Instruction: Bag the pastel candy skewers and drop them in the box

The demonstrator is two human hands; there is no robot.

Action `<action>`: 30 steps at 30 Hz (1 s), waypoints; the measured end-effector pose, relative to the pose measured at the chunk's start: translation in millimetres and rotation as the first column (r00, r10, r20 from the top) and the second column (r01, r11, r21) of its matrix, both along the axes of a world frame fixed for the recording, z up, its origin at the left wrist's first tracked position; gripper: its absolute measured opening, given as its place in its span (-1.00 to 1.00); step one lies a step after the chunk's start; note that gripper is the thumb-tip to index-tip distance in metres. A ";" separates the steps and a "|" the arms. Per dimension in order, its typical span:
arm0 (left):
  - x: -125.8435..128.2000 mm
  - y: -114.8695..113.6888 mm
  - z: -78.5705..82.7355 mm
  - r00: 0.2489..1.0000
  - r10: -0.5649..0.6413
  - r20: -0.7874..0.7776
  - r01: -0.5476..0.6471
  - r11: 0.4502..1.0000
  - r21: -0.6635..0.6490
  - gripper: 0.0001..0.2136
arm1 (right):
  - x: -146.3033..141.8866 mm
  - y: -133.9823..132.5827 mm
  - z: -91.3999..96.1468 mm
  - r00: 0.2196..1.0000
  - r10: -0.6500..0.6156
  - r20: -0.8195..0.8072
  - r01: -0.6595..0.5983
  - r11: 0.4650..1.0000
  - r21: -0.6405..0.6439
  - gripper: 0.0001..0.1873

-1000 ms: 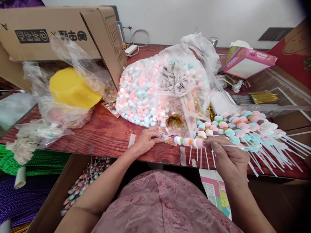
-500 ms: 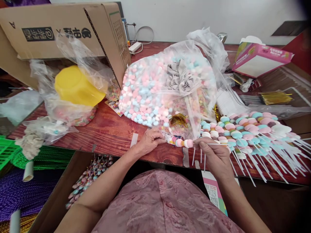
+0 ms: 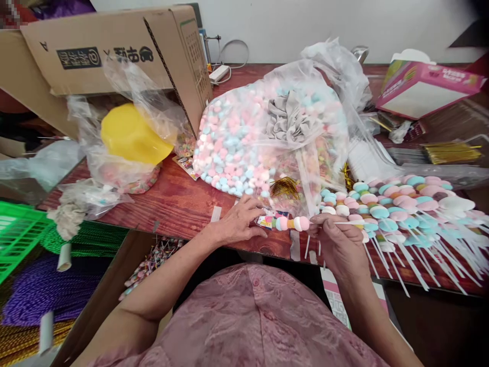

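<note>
My right hand [image 3: 336, 239] pinches the white stick of a candy skewer [image 3: 292, 223] that lies sideways near the table's front edge, its pastel sweets pointing left. My left hand [image 3: 240, 221] rests on the red wooden table [image 3: 179, 204], fingertips holding a small clear printed wrapper [image 3: 265, 220] at the skewer's tip. Just behind both hands sits a big clear bag of pink, blue and white candies [image 3: 248, 142]. To the right lies a pile of finished candy skewers [image 3: 397, 209], their white sticks fanning toward me.
A yellow bowl in a plastic bag [image 3: 132, 135] and a tipped cardboard box [image 3: 114, 56] stand at the left. A pink carton [image 3: 424, 89] and gold twist ties [image 3: 446, 150] lie at the right. Below the table's edge, a box holds wrapped skewers [image 3: 153, 260]; a green basket [image 3: 19, 229] sits further left.
My right hand has slid the skewer leftward toward my left hand, so its tip now meets the wrapper. My head has shifted, moving the scene slightly right.
</note>
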State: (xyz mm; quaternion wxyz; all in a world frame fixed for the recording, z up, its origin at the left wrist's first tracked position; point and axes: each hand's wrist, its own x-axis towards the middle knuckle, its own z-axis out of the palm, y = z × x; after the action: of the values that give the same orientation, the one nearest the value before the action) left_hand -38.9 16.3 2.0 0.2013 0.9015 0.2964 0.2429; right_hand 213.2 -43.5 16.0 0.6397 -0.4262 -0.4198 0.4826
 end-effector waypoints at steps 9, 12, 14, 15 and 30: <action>5.8 -22.7 12.8 0.993 0.065 -0.096 -0.097 0.922 -0.375 -0.65 | -2.5 -0.1 12.5 0.945 0.144 0.293 -0.198 0.966 0.165 -0.86; 9.5 -26.8 14.6 0.993 0.090 -0.073 -0.113 0.887 -0.447 -0.60 | -7.7 4.3 19.1 0.962 0.198 0.189 -0.228 0.962 0.150 -0.89; 11.4 -27.8 13.9 0.990 0.125 -0.065 -0.141 0.880 -0.454 -0.59 | -12.2 7.5 21.3 0.979 0.196 0.063 -0.202 0.972 0.123 -0.91; 12.1 -28.1 13.7 0.986 0.149 -0.071 -0.166 0.884 -0.438 -0.58 | -14.0 8.9 21.8 0.983 0.185 0.016 -0.185 0.977 0.105 -0.90; 14.7 -36.7 20.6 0.951 0.262 0.165 -0.062 0.684 -0.726 -0.61 | -16.0 15.1 33.1 0.905 0.222 0.363 -0.262 0.963 0.066 -0.76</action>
State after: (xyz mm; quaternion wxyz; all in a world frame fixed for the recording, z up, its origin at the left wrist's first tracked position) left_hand -24.1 -20.4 22.6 0.5483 0.6835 0.4178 0.2401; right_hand 197.2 -28.4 49.1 0.5123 -0.4134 -0.6037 0.4496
